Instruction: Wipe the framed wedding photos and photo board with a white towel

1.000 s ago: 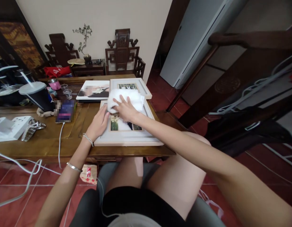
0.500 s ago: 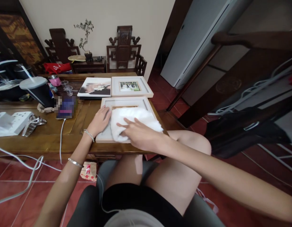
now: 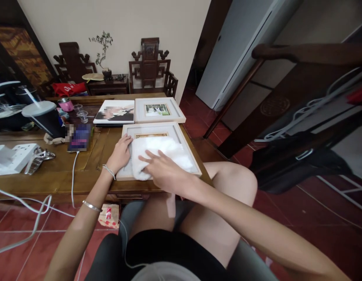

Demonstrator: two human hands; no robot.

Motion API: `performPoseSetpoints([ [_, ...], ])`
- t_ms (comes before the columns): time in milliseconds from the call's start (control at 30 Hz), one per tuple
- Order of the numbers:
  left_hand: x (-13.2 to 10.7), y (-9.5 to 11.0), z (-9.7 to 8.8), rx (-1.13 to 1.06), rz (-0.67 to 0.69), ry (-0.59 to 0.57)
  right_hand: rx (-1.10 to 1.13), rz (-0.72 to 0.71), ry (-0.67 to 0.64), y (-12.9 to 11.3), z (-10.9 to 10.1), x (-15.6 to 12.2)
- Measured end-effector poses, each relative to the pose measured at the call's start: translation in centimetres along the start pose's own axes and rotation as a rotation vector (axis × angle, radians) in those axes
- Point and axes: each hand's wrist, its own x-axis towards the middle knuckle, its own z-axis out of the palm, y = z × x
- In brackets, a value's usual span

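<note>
A light-wood picture frame lies flat at the table's near right corner, its mat and a small part of the picture showing at the top. A fluffy white cloth covers much of its middle. My right hand presses on the cloth, fingers spread and flat; its thumb is hard to make out. On the frame's left side rests my left hand, fingers extended along the border rather than wrapped round it.
Behind lie a second framed photo and a white-edged photo print. Leftward are a phone on a white cable, a lidded cup, small clear cups, a silvery claw clip and a white power strip.
My right hand and the cloth have slid slightly left across the frame. My left hand keeps its place on the frame's side. The whole view has shifted a little.
</note>
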Motion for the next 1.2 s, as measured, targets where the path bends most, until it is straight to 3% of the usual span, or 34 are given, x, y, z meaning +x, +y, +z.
performPoseSetpoints([
  [200,0.0,-0.1,0.1,0.005,-0.003,-0.012,-0.056,0.191,-0.035,4.5,-0.6,-6.7],
  [333,0.1,0.2,0.1,-0.011,-0.03,-0.017,-0.102,0.223,0.021,5.0,-0.1,-8.2],
  [533,-0.1,2.1,-0.9,-0.247,-0.202,0.123,-0.004,0.059,0.108,-0.4,1.2,-3.2],
  [633,-0.4,2.9,-1.4,-0.353,-0.219,0.192,0.021,-0.037,0.144,-3.0,1.4,-0.2],
  [733,-0.6,3.2,-1.5,-0.378,-0.232,0.179,0.004,0.001,0.17,-3.8,1.6,1.6],
  [833,-0.7,3.2,-1.4,-0.333,-0.21,0.152,-0.016,0.099,0.12,-2.4,1.8,2.9],
  [933,-0.7,3.2,-1.1,-0.258,-0.15,0.126,-0.028,0.164,0.095,0.9,1.4,4.5],
  [1000,-0.7,3.1,-0.9,-0.194,-0.118,0.084,-0.021,0.226,0.144,3.6,0.5,5.8],
  [1100,-0.6,2.8,-0.9,-0.092,-0.073,-0.028,-0.007,0.274,0.319,6.8,-1.1,7.8],
  [1200,-0.6,2.6,-1.0,-0.037,-0.054,-0.063,0.008,0.154,0.379,8.0,-1.7,9.9],
])
